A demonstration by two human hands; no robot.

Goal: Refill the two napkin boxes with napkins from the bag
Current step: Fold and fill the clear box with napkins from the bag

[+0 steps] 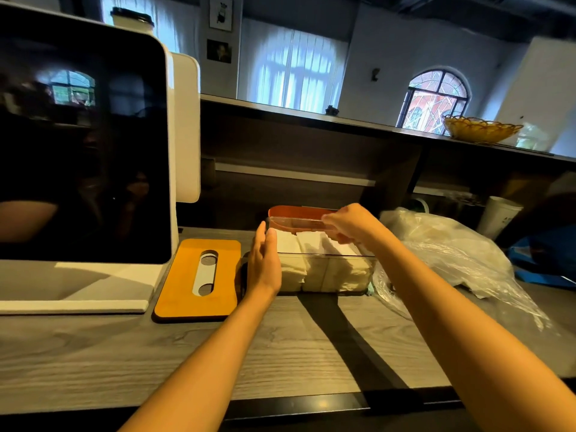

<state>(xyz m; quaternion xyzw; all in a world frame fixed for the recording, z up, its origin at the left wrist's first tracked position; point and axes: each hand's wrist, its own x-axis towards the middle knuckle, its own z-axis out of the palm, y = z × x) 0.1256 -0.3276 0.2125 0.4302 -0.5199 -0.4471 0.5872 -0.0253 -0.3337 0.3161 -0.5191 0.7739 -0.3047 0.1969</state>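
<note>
A clear plastic napkin box stands on the counter, lidless and filled with white napkins. My left hand lies flat against its left end with straight fingers. My right hand reaches over the box's top and its curled fingers press into the napkins at the right. An orange lid or second box stands just behind the clear box. A wooden lid with a slot lies flat to the left. The clear plastic bag with napkins lies to the right.
A large dark screen on a white stand fills the left. A white paper cup and something blue sit at the far right. A yellow basket rests on the raised ledge behind.
</note>
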